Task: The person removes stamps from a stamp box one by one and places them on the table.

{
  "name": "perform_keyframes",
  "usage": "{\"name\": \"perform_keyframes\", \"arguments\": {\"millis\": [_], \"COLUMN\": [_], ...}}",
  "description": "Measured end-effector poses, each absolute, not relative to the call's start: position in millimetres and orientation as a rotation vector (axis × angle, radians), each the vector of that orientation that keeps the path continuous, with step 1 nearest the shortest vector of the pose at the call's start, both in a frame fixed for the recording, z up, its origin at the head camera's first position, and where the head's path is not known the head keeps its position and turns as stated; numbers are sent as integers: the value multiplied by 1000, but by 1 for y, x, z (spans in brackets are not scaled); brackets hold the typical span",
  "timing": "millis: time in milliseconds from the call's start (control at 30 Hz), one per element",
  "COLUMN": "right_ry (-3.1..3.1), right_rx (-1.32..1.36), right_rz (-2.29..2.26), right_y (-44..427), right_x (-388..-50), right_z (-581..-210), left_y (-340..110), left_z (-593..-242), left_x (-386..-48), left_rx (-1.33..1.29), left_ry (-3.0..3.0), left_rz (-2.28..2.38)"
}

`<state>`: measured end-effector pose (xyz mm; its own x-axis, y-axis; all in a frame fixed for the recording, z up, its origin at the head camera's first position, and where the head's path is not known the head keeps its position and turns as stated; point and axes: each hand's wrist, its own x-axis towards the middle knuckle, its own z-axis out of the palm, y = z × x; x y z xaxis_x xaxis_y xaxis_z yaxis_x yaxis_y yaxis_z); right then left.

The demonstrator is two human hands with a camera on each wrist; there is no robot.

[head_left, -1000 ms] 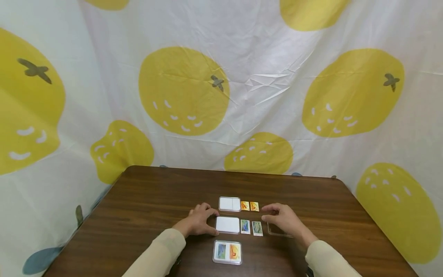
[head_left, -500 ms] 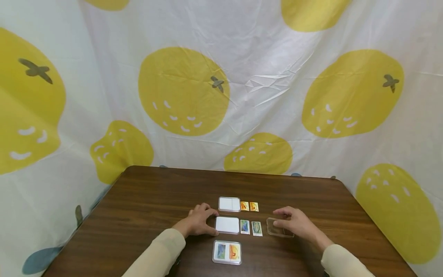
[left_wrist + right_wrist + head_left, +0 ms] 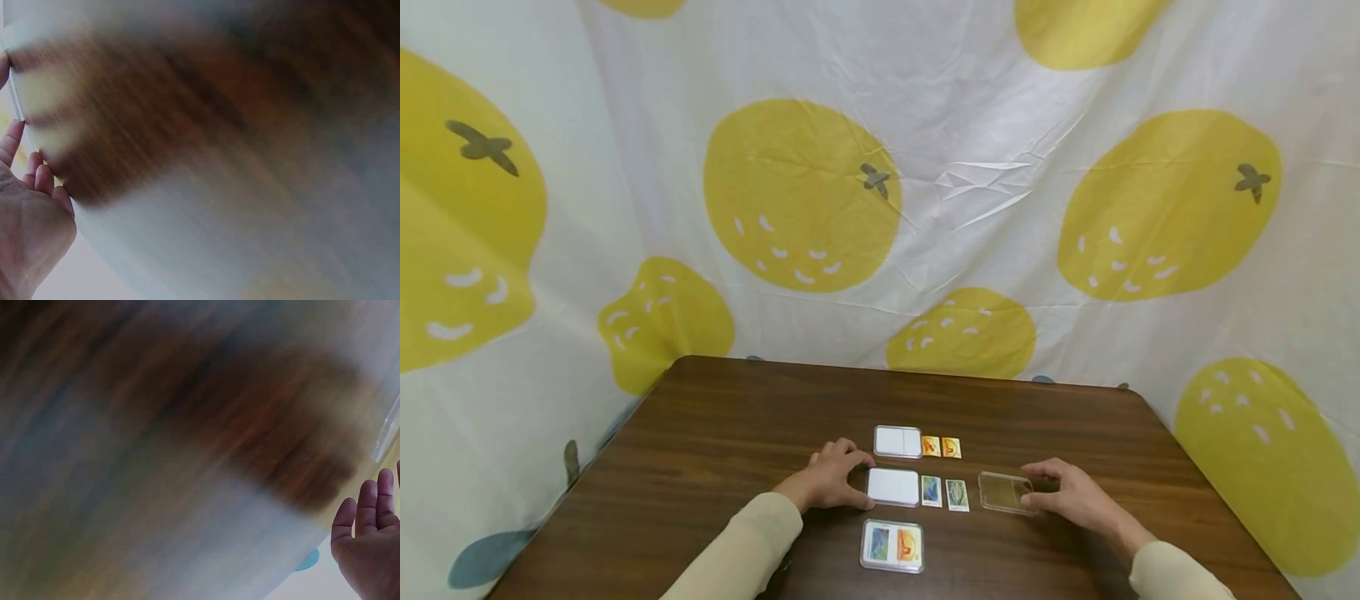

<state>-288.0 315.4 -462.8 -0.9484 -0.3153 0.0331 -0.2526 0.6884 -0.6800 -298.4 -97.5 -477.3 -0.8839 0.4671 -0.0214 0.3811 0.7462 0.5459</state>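
Reaching, apparently, for the clear cover (image 3: pixel 998 492) nearer the bench's (image 3: pixel 1135 450) right edge, right hand (image 3: pixel 1072 494) and left hand (image 3: pixel 830 477) spread wide; next calls for pinching.

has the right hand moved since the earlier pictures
Yes: in the head view, the right hand has moved rightward, away from the small green-picture card lying on the table.
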Motion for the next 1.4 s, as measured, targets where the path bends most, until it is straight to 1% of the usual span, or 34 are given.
{"name": "perform_keyframes", "arguments": {"millis": [367, 667, 933, 1200, 1400], "right_ry": [2821, 2854, 2855, 2879, 2817], "right_rx": [-510, -628, -579, -625, -552], "right_rz": [-1078, -953, -884, -808, -919], "right_y": [320, 318, 316, 317, 316], "right_x": [-292, -294, -296, -298, -298], "right_z": [-472, -474, -474, -475, -471], "left_y": [-97, -98, -97, -98, -97], "left_z": [-476, -477, -475, -479, -480], "left_x": [-299, -298, -297, -300, -300], "left_rx": [685, 693, 705, 701, 692], "left_ry": [2787, 2785, 2790, 2790, 2790], "left_rz": [819, 823, 824, 818, 820]}}
